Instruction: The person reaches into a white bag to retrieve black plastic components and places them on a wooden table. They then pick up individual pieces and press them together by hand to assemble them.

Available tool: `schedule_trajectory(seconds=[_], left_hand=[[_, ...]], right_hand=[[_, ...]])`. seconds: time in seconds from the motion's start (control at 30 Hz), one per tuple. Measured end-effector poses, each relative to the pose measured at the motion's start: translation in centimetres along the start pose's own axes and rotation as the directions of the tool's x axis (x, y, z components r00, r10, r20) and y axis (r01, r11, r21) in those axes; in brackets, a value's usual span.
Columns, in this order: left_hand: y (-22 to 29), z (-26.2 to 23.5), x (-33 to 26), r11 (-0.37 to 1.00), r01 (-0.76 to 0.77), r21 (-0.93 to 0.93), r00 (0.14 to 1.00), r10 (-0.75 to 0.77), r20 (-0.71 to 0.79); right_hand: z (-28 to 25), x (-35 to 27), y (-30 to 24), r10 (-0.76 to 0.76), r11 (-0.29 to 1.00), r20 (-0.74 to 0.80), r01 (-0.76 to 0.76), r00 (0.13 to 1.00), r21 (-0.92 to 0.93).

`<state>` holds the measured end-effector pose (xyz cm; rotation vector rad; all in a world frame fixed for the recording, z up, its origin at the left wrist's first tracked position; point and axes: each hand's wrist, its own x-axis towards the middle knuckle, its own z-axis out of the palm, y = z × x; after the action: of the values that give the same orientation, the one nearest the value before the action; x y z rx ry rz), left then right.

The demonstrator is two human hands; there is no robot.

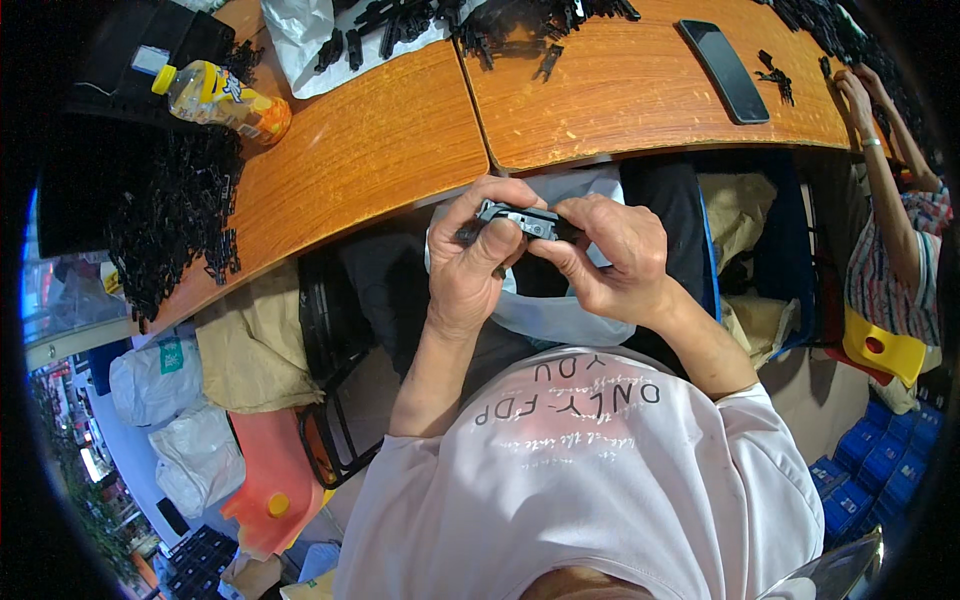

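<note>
Just off the table's near edge, my two hands hold a small grey-and-black mechanical part (532, 222); its exact kind cannot be made out. My left hand (462, 270) grips one end, thumb on the near face and fingers curled behind. Thumb and fingers of my right hand (622, 250) pinch the dark other end. A whitish plastic bag (560, 312) hangs open below my hands, in front of my lap. Fingers cover much of the part.
The wooden table (380, 150) carries heaps of black plastic pieces (180, 210), a drink bottle (225, 100) with a yellow cap and a phone (724, 72). At the far right, another person's hands (858, 95) rest by more black pieces. Blue crates (870, 455) stand lower right.
</note>
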<state>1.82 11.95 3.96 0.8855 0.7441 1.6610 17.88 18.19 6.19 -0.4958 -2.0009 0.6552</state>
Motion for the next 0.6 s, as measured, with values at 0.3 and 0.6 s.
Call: schedule_trajectory(seconds=[0.3,0.6], left_hand=[[3.0,-0.3,3.1,0.986,-0.163,-0.015,0.937,0.150,-0.316],[6.5,-11.1,16.9,-0.076,0.031,0.997,0.831,0.556,0.017]], right_hand=[[-0.7,2.1,2.6,0.049,0.997,0.164,-0.039,0.985,-0.064],[1.0,8.2,10.2,0.124,0.829,0.086,-0.056,0.989,-0.556]])
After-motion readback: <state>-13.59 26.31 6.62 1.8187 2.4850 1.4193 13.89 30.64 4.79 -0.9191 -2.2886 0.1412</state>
